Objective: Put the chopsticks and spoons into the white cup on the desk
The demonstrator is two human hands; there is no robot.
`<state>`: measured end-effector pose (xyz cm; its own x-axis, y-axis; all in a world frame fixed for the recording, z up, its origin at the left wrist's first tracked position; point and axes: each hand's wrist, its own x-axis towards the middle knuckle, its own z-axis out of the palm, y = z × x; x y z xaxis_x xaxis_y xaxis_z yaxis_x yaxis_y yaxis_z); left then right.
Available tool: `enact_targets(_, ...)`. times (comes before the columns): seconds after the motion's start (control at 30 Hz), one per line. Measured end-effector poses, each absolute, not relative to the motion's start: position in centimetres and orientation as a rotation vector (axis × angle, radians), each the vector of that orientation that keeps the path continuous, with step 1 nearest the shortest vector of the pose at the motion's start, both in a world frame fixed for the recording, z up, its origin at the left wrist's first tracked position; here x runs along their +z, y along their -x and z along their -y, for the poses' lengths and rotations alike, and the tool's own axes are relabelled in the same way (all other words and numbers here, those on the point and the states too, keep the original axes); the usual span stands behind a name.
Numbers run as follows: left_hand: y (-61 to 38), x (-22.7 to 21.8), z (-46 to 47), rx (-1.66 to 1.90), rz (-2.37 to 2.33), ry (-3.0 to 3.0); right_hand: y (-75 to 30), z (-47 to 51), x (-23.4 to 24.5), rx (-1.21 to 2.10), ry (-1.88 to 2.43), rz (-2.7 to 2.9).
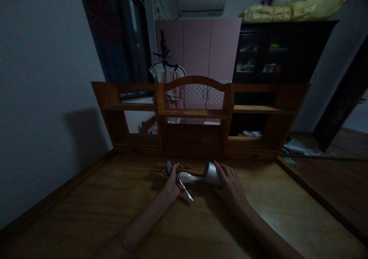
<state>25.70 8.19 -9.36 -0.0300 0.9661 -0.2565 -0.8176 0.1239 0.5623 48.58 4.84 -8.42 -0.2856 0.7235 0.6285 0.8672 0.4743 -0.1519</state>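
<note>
My right hand (230, 180) is wrapped round a silver-grey cup (212, 174), tipped on its side with the mouth facing left. A white spoon (188, 177) lies with its bowl to the left and its handle running to the cup's mouth. My left hand (173, 179) is closed on metal cutlery; a shiny handle (186, 190) sticks out toward the lower right, and greyish heads show past the fingers. Thin wooden chopsticks (157, 167) lie behind and beside this hand. Dim light hides the exact kind of cutlery.
Beyond the hands a wooden shelf unit (195, 114) stands along the back of the wooden table (115, 205). A wall (51, 98) rises close on the left. The table's raised edge (316, 201) runs along the right.
</note>
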Motion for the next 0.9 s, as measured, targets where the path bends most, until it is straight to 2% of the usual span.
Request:
enact_targets(0.6, -26.1, -9.4, -7.3, 1.301, -0.626, -0.349, -48.4, -4.4, -8.1, -0.217, 1.33, 2.079)
enact_targets(0.9, -26.8, -8.9, -5.7, 1.043, -0.468, -0.526, -48.4, -4.4, -7.8, -0.206, 1.332, 2.051)
